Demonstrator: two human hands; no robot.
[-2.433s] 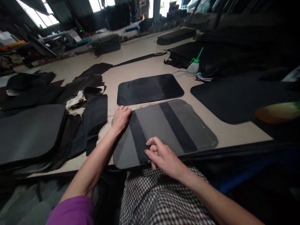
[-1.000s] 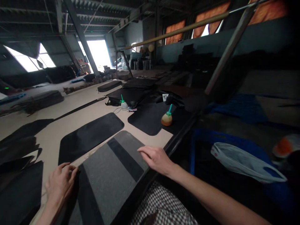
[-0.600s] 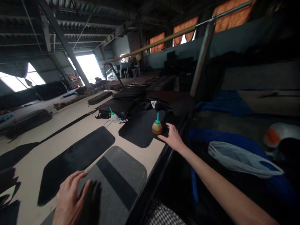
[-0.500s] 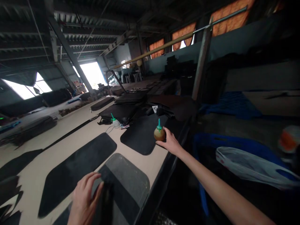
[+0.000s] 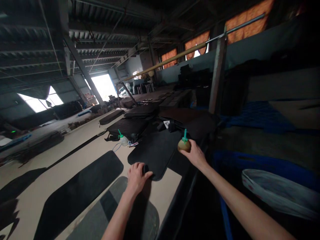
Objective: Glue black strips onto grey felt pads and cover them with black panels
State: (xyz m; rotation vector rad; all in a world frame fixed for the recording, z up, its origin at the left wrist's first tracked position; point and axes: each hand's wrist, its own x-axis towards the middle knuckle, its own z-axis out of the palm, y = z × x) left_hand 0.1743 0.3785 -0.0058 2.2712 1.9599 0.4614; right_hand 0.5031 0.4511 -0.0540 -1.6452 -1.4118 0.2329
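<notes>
My right hand (image 5: 196, 155) is wrapped round a squeeze bottle (image 5: 184, 146), which has a green spout and a yellowish-brown body. It is held upright over the right side of the table. My left hand (image 5: 137, 176) is at the near edge of a black rounded panel (image 5: 155, 153), its fingers and thumb closed on that edge; the fingertips are partly hidden. Below the left forearm lies a grey see-through sheet (image 5: 122, 186) with rounded corners. To its left lies another black panel (image 5: 82, 190), flat on the beige tabletop (image 5: 167, 190).
A second squeeze bottle (image 5: 123, 140), whitish with a green spout, stands beyond the panels. Stacked black pieces (image 5: 127, 128) lie behind it. On the right are a blue container (image 5: 225, 160) with a pale bag (image 5: 270, 193) and an upright post (image 5: 217, 76).
My left hand has moved forward and right from above the grey sheet to the black panel's edge. My right hand has shifted right with the bottle. The view has tilted slightly.
</notes>
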